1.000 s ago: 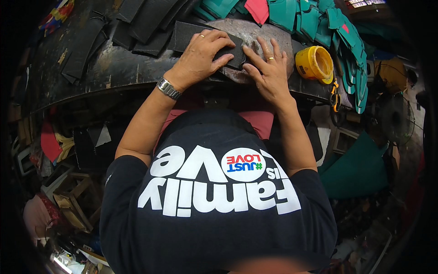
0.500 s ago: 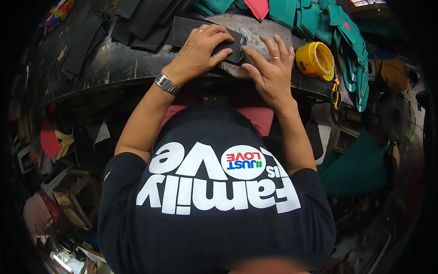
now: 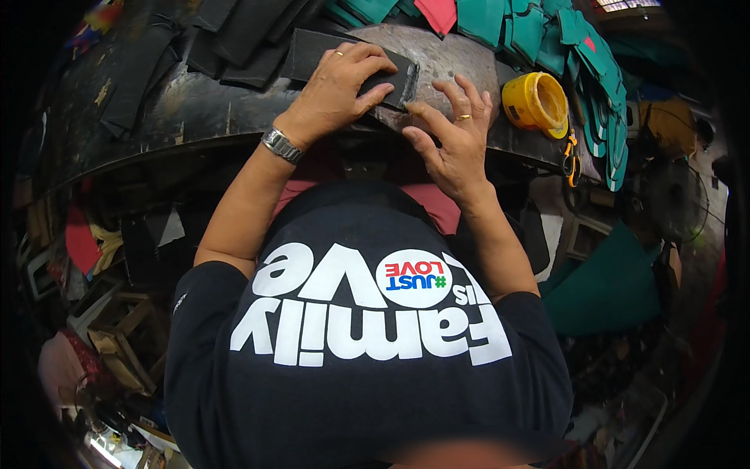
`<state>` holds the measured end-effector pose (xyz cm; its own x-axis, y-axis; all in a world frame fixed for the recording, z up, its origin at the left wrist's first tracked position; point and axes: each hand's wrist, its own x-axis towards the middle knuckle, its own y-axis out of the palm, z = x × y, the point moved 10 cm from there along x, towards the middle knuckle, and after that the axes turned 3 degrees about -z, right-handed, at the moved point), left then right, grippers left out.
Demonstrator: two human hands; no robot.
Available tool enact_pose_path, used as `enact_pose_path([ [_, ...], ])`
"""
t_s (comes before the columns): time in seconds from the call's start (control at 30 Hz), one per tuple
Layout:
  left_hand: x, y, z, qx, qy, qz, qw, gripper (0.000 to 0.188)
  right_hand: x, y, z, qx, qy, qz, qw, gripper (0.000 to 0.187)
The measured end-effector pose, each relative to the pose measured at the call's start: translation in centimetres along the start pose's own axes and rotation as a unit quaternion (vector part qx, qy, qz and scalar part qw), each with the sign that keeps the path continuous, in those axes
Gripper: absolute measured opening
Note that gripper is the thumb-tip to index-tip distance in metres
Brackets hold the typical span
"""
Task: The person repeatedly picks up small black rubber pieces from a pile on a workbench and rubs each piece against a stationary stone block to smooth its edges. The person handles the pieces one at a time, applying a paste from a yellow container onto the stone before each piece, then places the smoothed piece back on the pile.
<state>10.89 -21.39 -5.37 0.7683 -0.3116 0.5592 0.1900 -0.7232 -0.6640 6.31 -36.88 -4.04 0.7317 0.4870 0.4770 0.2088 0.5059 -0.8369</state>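
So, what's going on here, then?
A person sits at a dark worktable, the left hand resting on a black strip. The right hand is poised by the strip's right end, fingers spread; whether it touches is hard to tell. A yellow tub and teal pieces lie nearby.

Blk strip [image 3: 312, 51] matt & cloth-like, yel. tub [image 3: 517, 103] smooth plastic, watch [image 3: 282, 145] shiny metal, tabletop [image 3: 207, 119] scuffed
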Motion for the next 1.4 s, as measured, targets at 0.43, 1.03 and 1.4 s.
enact_pose_path([
  [0.43,0.0,0.1,0.0,0.008,-0.001,0.003,1.000,0.031,3.2,4.2,-3.6,-0.060,0.098,0.020,0.993,0.060],
  [1.03,3.2,-0.6,3.5,0.066,-0.034,0.152,0.986,0.042,3.3,-8.2,-15.9,-0.310,0.133,0.215,0.916,0.071],
  [1.4,3.9,-8.8,-2.4,0.067,0.071,-0.126,0.987,0.037,2.7,-14.8,-13.7,-0.325,0.162,-0.098,0.926,0.048],
])
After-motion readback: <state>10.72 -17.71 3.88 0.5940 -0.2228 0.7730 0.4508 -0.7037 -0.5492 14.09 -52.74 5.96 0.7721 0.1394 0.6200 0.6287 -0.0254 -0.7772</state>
